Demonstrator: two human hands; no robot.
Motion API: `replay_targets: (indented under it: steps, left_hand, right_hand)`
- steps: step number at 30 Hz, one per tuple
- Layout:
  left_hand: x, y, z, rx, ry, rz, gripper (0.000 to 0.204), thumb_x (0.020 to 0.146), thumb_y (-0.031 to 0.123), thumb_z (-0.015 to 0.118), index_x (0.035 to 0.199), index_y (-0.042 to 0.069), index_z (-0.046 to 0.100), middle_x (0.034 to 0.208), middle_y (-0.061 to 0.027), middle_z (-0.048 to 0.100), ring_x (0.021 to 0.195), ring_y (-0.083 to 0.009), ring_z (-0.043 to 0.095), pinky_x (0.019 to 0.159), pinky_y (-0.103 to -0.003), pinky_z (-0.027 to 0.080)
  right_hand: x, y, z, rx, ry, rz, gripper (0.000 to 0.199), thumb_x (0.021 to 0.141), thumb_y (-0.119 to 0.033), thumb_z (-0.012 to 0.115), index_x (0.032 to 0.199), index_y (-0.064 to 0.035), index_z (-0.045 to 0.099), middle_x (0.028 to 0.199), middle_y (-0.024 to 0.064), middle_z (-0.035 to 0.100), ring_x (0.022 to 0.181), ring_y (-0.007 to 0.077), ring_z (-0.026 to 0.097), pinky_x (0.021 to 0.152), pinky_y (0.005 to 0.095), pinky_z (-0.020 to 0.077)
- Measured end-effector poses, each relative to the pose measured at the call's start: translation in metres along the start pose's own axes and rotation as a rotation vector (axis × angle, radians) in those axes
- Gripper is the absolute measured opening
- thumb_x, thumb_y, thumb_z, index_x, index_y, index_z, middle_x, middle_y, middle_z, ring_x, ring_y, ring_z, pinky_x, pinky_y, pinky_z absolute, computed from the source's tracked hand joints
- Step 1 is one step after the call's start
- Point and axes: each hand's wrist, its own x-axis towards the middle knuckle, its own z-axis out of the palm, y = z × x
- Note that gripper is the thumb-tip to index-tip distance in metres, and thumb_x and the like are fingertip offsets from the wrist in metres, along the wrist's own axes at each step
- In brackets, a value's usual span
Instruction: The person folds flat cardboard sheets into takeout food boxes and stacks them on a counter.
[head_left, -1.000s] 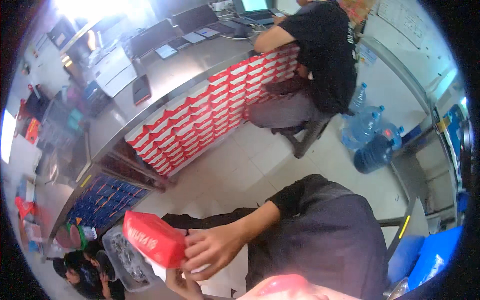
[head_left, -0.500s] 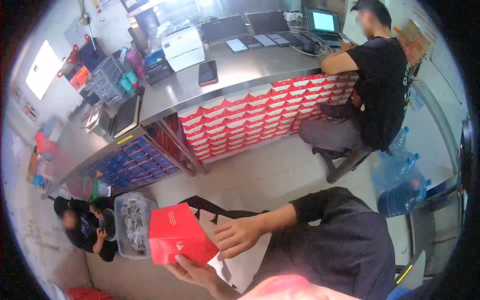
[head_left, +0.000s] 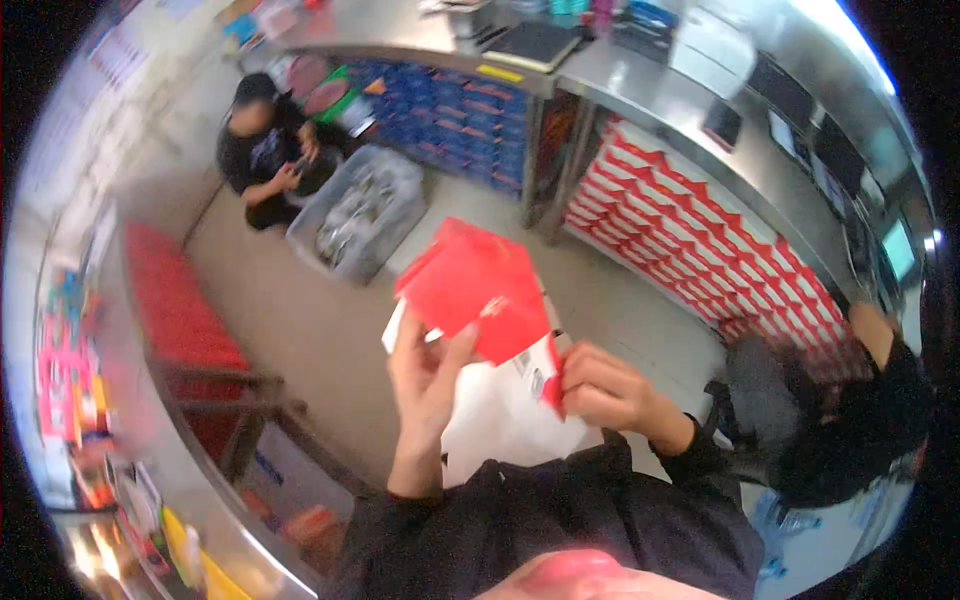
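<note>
A red cardboard box (head_left: 475, 285) with a small pale mark is held up in front of my lap. My left hand (head_left: 425, 370) is closed on its near left edge, thumb on the front face. The fingers of my right hand (head_left: 605, 388) pinch a red-and-white flap (head_left: 545, 375) at the box's lower right side, where a white inner face shows. Beneath the box, white card (head_left: 505, 420) lies over my lap; its shape is partly hidden by my hands and the box.
On the floor ahead stands a clear plastic tub (head_left: 400, 215) of small wrapped items, with a seated person (head_left: 265, 150) beside it. Steel counters (head_left: 640, 95) hold stacked blue boxes (head_left: 440, 120) and red-and-white boxes (head_left: 690, 230) underneath. Another person (head_left: 850, 420) sits at right; a bench edge (head_left: 170, 400) runs along the left.
The view has swung left. My right hand has moved from beside the box to a pinch on its flap, and the box has tilted, with a white inner face now showing.
</note>
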Motion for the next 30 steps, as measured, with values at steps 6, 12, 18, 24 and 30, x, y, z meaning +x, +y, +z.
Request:
replay_targets:
  steps: [6, 12, 18, 24, 30]
  left_hand:
    - [-0.03, -0.053, 0.004, 0.691, -0.302, 0.479, 0.04, 0.083, 0.013, 0.073, 0.119, 0.003, 0.059, 0.114, -0.0084, 0.063, 0.099, -0.0237, 0.062, 0.086, -0.04, 0.048]
    - [-0.025, -0.069, -0.019, 0.334, -0.54, -0.113, 0.056, 0.084, 0.02, 0.072, 0.133, 0.004, 0.049, 0.132, -0.0123, 0.055, 0.122, -0.0259, 0.053, 0.103, -0.038, 0.041]
    - [-0.018, -0.063, -0.044, 1.362, -0.521, 0.847, 0.039, 0.071, 0.019, 0.069, 0.108, 0.031, 0.067, 0.094, 0.0031, 0.056, 0.118, -0.023, 0.051, 0.114, -0.054, 0.025]
    - [-0.012, -0.058, -0.056, 0.833, 0.41, 0.519, 0.023, 0.082, 0.01, 0.072, 0.105, 0.01, 0.071, 0.109, -0.005, 0.064, 0.121, -0.0308, 0.048, 0.106, -0.047, 0.032]
    - [0.004, -0.062, -0.104, 0.641, -0.053, 0.308, 0.016, 0.086, 0.008, 0.068, 0.098, -0.003, 0.071, 0.1, -0.0152, 0.07, 0.09, -0.0226, 0.068, 0.081, -0.031, 0.052]
  right_hand:
    - [0.015, -0.011, -0.003, -0.011, 0.0, 0.338, 0.022, 0.069, -0.003, 0.075, 0.083, -0.0015, 0.058, 0.087, 0.0111, 0.06, 0.081, 0.0271, 0.06, 0.074, 0.0364, 0.0506]
    - [-0.022, -0.003, 0.002, 0.423, 0.286, 0.549, 0.029, 0.073, -0.015, 0.082, 0.078, -0.0029, 0.056, 0.082, 0.0088, 0.061, 0.08, 0.0248, 0.061, 0.072, 0.0347, 0.0482]
    - [-0.038, 0.013, -0.009, 0.024, 0.762, 0.6, 0.04, 0.076, -0.025, 0.078, 0.102, 0.0001, 0.06, 0.095, 0.0115, 0.059, 0.094, 0.0278, 0.056, 0.084, 0.0389, 0.0427]
    - [0.016, 0.029, 0.007, -0.463, 0.15, 0.523, 0.047, 0.075, -0.012, 0.072, 0.119, -0.0037, 0.06, 0.099, 0.0106, 0.056, 0.098, 0.0281, 0.055, 0.088, 0.042, 0.0404]
    - [0.015, 0.035, 0.011, -0.165, 0.032, 0.592, 0.046, 0.071, 0.009, 0.053, 0.115, -0.0012, 0.06, 0.107, 0.0156, 0.055, 0.1, 0.0289, 0.055, 0.088, 0.0367, 0.0424]
